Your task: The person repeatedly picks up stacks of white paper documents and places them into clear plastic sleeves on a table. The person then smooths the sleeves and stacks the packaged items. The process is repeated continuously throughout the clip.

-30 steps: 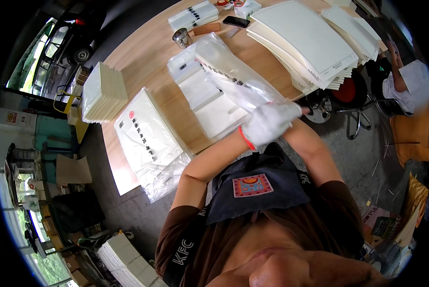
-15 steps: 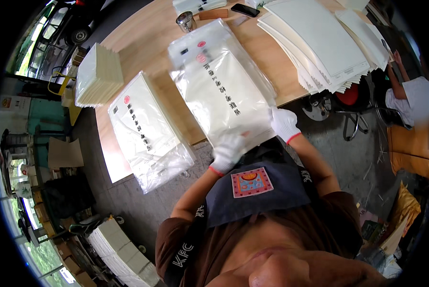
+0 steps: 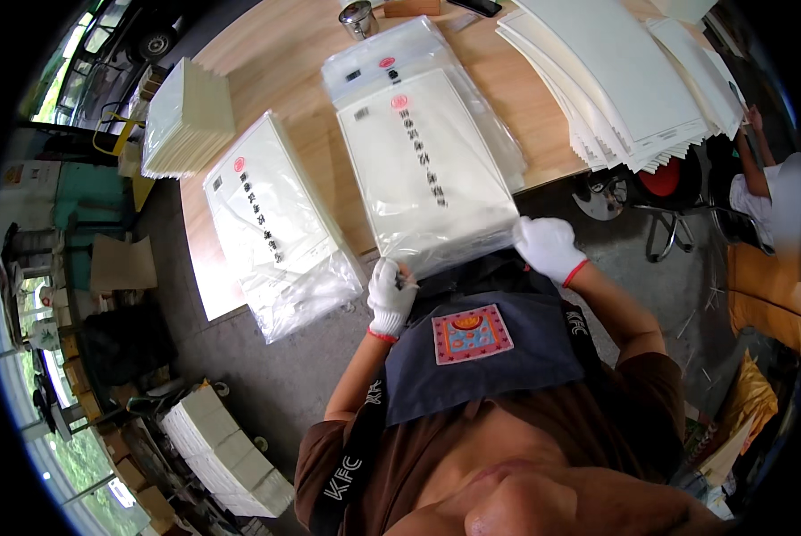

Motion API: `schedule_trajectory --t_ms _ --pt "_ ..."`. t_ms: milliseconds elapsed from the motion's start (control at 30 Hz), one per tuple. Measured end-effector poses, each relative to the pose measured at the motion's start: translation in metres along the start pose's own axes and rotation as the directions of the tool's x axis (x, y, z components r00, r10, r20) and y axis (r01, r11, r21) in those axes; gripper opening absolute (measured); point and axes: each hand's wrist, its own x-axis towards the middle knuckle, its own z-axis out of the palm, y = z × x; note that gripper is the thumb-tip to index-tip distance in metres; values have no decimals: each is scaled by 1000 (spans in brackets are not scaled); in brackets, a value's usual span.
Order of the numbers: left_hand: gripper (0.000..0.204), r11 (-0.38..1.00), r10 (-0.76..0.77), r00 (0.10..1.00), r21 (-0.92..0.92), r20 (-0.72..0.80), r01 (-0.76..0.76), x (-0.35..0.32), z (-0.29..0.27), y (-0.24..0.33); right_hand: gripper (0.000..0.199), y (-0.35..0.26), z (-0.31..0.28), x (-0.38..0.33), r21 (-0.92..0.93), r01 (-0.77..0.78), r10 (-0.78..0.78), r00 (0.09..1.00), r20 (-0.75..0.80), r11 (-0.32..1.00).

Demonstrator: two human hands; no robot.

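In front of me lies a clear plastic bag (image 3: 431,170) with a white printed paper packet inside, on top of more such bags (image 3: 400,54). My left hand (image 3: 391,295), in a white knit glove with a red cuff, is closed at the bag's near left corner, its fingers curled around the loose plastic. At the near right corner, my right hand (image 3: 549,249), gloved the same way, has its fingers bent against the bag's edge. Its fingertips are partly hidden by the plastic. To the left, a pile of bagged packets (image 3: 271,205) overhangs the table edge.
On the wooden table (image 3: 280,54) stand a tall stack of paper (image 3: 186,121) at far left and a metal cup (image 3: 358,20). Fanned large white sheets (image 3: 610,80) cover the right side. Beyond them sits another person (image 3: 767,196). A stool (image 3: 664,183) stands near the right edge.
My left hand has moved left from the bag's near edge to its near left corner and closed there. The top packet now lies straighter and flatter; my right hand stays by its right corner.
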Motion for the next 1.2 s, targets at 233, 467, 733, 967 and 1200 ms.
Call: schedule_trajectory --t_ms 233,467,733,967,1200 --pt "20 348 -705 673 -719 223 602 -22 15 -41 21 48 14 -34 381 -221 74 929 364 898" --pt "39 820 -285 957 -531 -57 213 33 11 -23 38 37 124 28 954 -290 21 957 289 71" --pt "22 917 -319 793 -382 -519 118 18 -174 -23 35 -163 91 145 880 -465 -393 795 462 96" --pt "50 734 -368 835 424 -409 531 -3 -198 -171 31 -243 80 150 874 -455 -352 801 485 168" --pt "52 410 -34 930 844 -366 347 58 -168 -112 17 -172 92 70 772 -530 -519 575 632 352"
